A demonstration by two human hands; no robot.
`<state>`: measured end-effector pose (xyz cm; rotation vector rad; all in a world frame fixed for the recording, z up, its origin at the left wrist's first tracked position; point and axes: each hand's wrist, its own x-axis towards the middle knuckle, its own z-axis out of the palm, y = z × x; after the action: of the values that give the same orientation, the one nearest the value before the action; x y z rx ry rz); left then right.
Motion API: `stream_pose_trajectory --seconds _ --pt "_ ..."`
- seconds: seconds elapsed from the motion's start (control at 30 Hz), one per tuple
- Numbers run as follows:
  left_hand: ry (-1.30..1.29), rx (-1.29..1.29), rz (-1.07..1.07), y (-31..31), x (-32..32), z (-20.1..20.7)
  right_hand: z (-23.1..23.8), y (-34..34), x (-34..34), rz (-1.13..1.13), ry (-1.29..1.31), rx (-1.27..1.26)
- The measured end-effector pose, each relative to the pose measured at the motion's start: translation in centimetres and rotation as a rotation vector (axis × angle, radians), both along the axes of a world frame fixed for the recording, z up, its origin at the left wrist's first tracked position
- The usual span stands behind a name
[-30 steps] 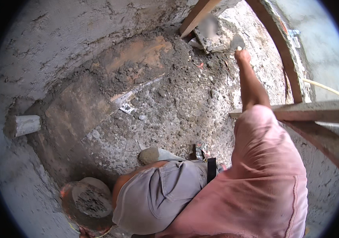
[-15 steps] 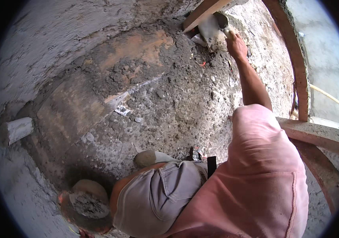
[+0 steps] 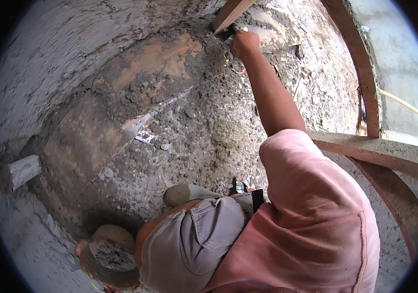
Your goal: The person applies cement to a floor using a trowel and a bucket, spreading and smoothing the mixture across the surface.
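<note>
Reached further up since before: right hand (image 3: 244, 43) closed around trowel (image 3: 228, 33) beneath wooden plank (image 3: 231, 12). Left hand unseen. Mortar-filled pan (image 3: 106, 256) low beside grey shorts (image 3: 194, 244).

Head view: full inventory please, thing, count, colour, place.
trowel: 1, grey, top centre, mostly hidden by the right hand
mortar pile: 1, dark grey, on the ground upper left of centre
wooden plank: 1, brown, top centre, slanting
pipe stub: 1, pale grey, left, sticking out of the wall
pan of mortar: 1, orange-brown rim, bottom left
wooden frame: 1, reddish brown, right side
hose: 1, yellowish, far right
shoe: 1, grey and dusty, centre bottom
shorts: 1, grey, bottom centre
shirt: 1, pink, bottom right
right hand: 1, top centre, gripping the trowel
left hand: not in view
</note>
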<state>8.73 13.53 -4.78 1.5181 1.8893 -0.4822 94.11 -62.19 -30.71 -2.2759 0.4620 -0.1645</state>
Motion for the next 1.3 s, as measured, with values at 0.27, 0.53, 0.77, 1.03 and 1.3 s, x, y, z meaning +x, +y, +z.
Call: stream_pose_trajectory --seconds 0.27,0.53,0.77,1.03,1.3 --pt "-0.063 0.044 0.104 -3.2 3.9 0.5 5.6 2.4 0.2 -0.271 -0.159 0.919" --pt "-0.642 -0.211 0.214 0.1 -0.1 -4.7 8.0 -0.7 -5.6 -0.225 -0.289 0.279" --pt "-0.620 0.146 -0.012 -3.6 3.7 -4.2 14.6 9.5 -28.5 0.061 0.209 0.415" --pt "-0.722 -0.014 0.266 -2.6 2.9 -5.2 22.8 27.3 -38.5 1.257 0.120 0.281" --pt "-0.820 0.107 0.272 -2.6 3.0 -6.8 37.6 51.7 -45.8 2.107 -0.576 -1.019"
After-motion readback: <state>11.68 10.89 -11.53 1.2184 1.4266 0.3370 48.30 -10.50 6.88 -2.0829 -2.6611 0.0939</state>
